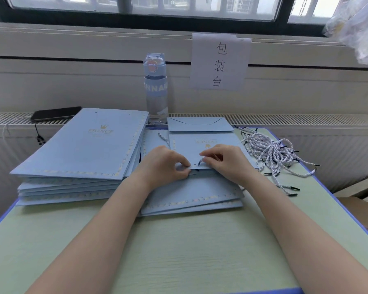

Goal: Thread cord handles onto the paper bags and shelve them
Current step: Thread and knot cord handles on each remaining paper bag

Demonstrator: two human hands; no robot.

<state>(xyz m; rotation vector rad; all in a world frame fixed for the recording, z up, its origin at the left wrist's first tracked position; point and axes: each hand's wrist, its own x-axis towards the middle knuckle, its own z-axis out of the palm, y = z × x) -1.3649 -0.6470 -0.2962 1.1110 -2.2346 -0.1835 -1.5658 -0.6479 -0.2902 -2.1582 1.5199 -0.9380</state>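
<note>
On the counter (179, 240), one bag (187, 149) mid-threading.
Right fingers (208, 159) pinch cord (199, 162) at its hole, left fingers (182, 164) its edge; stack (79, 145) waits.

Pale blue paper bags (81, 145) with gold crown and cream-gold braided border, white-and-blue twisted cords (270, 153) with black tips, pale green table (179, 240) edged in blue, blue bottle (156, 88) with orange button, black phone (55, 113), white sign (220, 60) with black characters
</note>
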